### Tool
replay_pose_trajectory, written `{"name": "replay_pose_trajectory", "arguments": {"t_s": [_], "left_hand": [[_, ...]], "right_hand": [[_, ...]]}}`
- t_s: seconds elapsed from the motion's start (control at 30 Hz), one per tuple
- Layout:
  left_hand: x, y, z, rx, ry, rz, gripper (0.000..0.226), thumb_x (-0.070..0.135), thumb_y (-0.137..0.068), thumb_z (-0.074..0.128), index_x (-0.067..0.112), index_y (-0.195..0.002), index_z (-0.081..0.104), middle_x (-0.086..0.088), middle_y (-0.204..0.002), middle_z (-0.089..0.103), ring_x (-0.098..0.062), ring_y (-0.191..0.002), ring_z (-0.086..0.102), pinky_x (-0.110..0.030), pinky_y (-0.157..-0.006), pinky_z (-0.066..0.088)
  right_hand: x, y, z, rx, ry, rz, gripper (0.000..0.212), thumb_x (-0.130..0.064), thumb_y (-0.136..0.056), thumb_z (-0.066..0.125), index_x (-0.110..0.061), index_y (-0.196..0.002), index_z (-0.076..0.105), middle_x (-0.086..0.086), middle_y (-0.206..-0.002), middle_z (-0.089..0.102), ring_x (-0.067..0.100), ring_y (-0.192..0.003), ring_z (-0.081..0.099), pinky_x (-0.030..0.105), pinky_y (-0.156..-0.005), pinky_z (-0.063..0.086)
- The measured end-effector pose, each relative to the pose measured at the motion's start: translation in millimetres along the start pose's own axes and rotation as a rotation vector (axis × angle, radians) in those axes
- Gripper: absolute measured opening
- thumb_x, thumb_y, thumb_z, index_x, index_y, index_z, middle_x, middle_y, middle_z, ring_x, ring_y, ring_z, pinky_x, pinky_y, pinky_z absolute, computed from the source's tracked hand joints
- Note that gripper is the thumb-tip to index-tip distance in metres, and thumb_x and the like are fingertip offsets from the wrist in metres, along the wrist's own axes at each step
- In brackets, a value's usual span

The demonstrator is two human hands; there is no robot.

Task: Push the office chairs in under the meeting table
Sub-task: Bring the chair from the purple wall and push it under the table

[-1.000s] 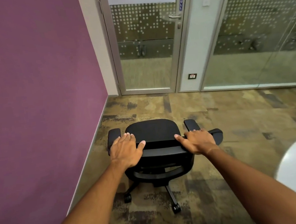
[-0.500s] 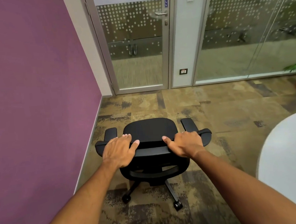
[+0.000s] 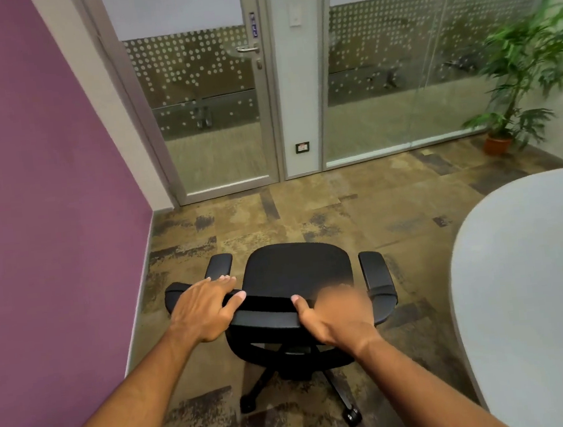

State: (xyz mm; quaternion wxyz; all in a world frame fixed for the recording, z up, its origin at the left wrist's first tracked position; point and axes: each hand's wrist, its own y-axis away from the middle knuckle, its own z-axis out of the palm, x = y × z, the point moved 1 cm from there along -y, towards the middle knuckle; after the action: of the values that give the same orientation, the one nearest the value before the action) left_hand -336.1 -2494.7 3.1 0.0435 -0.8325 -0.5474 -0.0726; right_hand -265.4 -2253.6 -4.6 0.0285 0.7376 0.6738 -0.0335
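A black office chair (image 3: 298,273) on castors stands just in front of me, its seat facing away toward the glass door. My left hand (image 3: 205,310) grips the left end of the backrest's top edge, thumb wrapped over it. My right hand (image 3: 334,315) holds the right end of the same edge; its fingers are blurred by motion. The white meeting table (image 3: 535,292) with a rounded end fills the right side, to the right of the chair and apart from it.
A purple wall (image 3: 41,202) runs close along the chair's left. Ahead are a glass door (image 3: 209,117) and glass partitions. A potted plant (image 3: 515,80) stands in the far right corner. Patterned carpet (image 3: 324,209) lies between the chair and the door.
The view has swung to the right, bringing more of the table and the plant into sight. The chair has turned slightly with both hands still on its backrest.
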Motion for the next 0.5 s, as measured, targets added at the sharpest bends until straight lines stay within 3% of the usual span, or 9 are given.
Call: {"name": "replay_pose_trajectory", "arguments": {"t_s": [0.2, 0.37, 0.5], "left_hand": [[-30.9, -24.9, -6.9, -0.033, 0.016, 0.205, 0.060, 0.064, -0.088, 0.019, 0.022, -0.108, 0.058, 0.001, -0.114, 0.066, -0.021, -0.107, 0.060, -0.036, -0.103, 0.040], [-38.4, -46.9, -13.8, -0.074, 0.026, 0.374, 0.052, 0.056, -0.093, 0.030, 0.017, -0.114, 0.058, -0.002, -0.118, 0.065, -0.024, -0.109, 0.059, -0.037, -0.099, 0.038], [-32.4, -59.9, -16.1, -0.081, 0.011, 0.483, 0.038, 0.051, -0.097, 0.033, 0.017, -0.093, 0.051, 0.006, -0.085, 0.051, -0.023, -0.088, 0.057, -0.039, -0.096, 0.041]], "right_hand": [[-37.3, 20.7, 2.6, 0.080, -0.009, 0.213, 0.081, -0.069, -0.083, 0.020, -0.008, -0.086, 0.072, 0.014, -0.093, 0.070, 0.032, -0.097, 0.061, 0.041, -0.083, 0.042], [-61.4, 33.3, -3.2, 0.095, 0.000, 0.368, 0.076, -0.068, -0.087, 0.024, -0.008, -0.085, 0.071, 0.014, -0.093, 0.069, 0.031, -0.095, 0.060, 0.040, -0.081, 0.040], [-72.1, 42.7, -8.2, 0.114, -0.026, 0.481, 0.072, -0.068, -0.089, 0.027, -0.008, -0.077, 0.066, 0.012, -0.087, 0.066, 0.029, -0.092, 0.059, 0.040, -0.078, 0.041]]}}
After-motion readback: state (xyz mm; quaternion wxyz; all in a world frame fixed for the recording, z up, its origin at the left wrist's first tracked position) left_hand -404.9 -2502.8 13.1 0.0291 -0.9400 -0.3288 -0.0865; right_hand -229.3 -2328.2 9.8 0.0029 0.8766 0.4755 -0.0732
